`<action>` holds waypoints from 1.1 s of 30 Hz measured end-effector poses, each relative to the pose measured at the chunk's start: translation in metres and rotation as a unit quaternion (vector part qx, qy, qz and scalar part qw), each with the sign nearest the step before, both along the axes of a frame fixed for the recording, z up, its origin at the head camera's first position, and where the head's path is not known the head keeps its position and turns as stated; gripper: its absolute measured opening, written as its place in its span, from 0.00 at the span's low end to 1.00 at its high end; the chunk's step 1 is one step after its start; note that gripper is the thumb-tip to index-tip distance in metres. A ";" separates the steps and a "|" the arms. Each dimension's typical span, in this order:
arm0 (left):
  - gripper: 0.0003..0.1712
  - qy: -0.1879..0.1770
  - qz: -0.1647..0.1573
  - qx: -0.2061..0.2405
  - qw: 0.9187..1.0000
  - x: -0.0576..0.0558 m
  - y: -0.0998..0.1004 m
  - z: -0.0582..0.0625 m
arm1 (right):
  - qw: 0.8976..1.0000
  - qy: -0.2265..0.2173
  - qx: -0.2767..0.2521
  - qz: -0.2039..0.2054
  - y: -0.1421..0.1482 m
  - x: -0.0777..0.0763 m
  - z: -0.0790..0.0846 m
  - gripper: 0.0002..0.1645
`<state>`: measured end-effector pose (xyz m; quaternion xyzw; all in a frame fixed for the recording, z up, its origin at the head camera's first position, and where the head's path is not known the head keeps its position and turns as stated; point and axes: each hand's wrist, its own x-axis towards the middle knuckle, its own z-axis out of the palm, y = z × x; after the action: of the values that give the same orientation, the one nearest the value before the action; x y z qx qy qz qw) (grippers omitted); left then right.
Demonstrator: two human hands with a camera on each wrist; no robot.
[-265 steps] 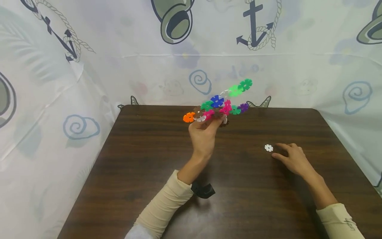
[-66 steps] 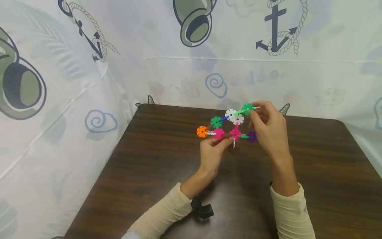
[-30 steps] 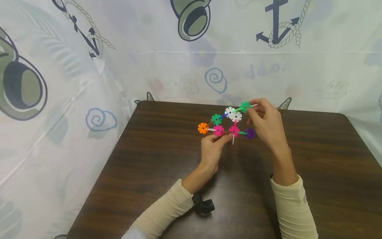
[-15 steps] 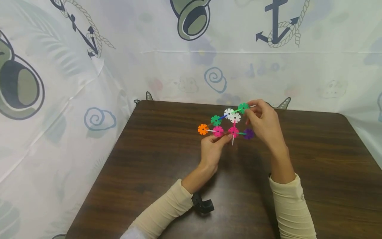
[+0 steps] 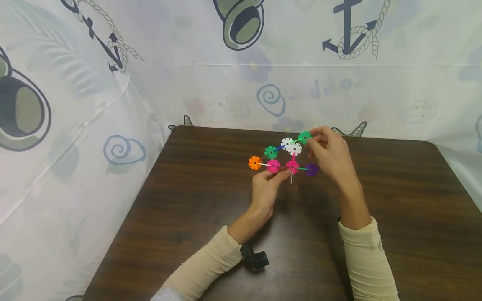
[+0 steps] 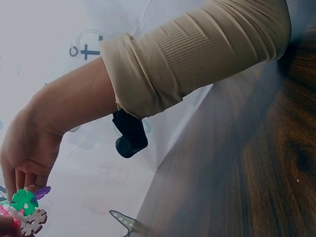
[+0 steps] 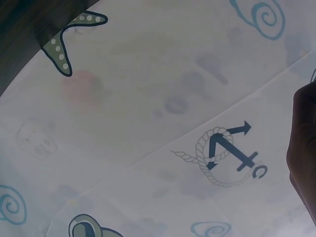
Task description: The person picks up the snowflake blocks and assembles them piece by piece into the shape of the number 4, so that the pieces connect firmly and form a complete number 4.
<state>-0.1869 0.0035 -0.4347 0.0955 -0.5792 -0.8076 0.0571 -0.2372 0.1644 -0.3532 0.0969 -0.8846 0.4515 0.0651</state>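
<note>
Above the table, both hands hold a joined chain of plastic snowflake building discs (image 5: pixel 270 152) in orange, pink, green, white, blue and purple. My left hand (image 5: pixel 262 190) pinches it from below, its thumb at a pink disc (image 5: pixel 292 167). At the upper right end, my right hand (image 5: pixel 331 156) pinches with thumb and fingers right beside a green disc (image 5: pixel 305 137); its fingers mostly hide what they grip there. A purple disc (image 5: pixel 311 169) sticks out under the right hand. The left wrist view shows the right hand (image 6: pixel 32 143) over a green disc (image 6: pixel 24 201); the right wrist view catches only a dark hand edge (image 7: pixel 303 153).
The dark wood-grain table (image 5: pixel 180 209) stretches beneath both arms. A pale printed cloth (image 5: pixel 211 83) hangs behind and at the left. Below the left cuff juts a black wrist-camera mount (image 5: pixel 255 257), and another mount (image 6: pixel 131 136) hangs at the right cuff.
Earlier a white disc lay on the table beside the right hand; it was picked up and brought to the chain's green end. Over the last second the hands and chain have shifted only slightly left.
</note>
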 end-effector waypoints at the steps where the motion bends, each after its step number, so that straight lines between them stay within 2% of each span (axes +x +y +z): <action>1: 0.11 -0.001 0.000 0.000 1.000 0.000 0.000 0.000 | 1.000 0.000 0.002 0.000 0.000 -0.001 0.000 0.20; 33: 0.11 -0.025 -0.004 0.005 1.000 -0.001 -0.001 -0.006 | 0.999 -0.022 0.030 0.006 0.001 -0.008 -0.011 0.19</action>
<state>-0.1881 0.0029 -0.4408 0.1132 -0.5771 -0.8078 0.0389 -0.2456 0.1653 -0.3638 0.0941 -0.8986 0.4267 0.0401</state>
